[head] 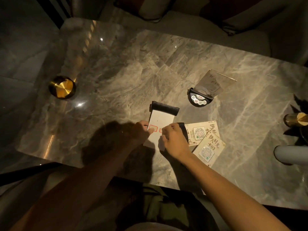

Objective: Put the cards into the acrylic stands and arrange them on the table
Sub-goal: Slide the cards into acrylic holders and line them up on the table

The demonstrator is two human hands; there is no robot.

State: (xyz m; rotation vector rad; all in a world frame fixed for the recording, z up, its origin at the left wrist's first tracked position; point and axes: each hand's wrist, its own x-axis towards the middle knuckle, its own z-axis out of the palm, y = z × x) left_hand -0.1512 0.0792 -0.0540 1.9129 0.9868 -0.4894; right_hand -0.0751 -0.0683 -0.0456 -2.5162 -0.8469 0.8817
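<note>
A grey marble table (126, 67) fills most of the view, dimly lit, with pale veins running across it. Cushioned seating (183, 17) lines its far edge.

Near the front middle of the table lies a stand (160, 125) laid flat, its black base bar (165, 107) at the far end and a pale card with red square outlines inside its clear sleeve. The left hand (141, 130) grips the sleeve's left edge, thumb pressed on the face beside a red square. The right hand (174, 140) pinches the near right part of the same card, fingers curled over it. A second black base piece (183, 130) shows just behind the right hand.

Just right of that hand two loose cards overlap on the table: the far QR card (202, 130) and, lying partly over it, the near QR card (209, 150) printed with characters and "03".

Farther back on the right stands an upright acrylic stand (211, 85) with a card in it, set in a round black base bearing small buttons (199, 98).

A brass round dish (62, 87) sits well apart on the left. At the right edge are a gold-topped dark object (298, 120) and a pale cylinder (290, 155); what they are cannot be told.
</note>
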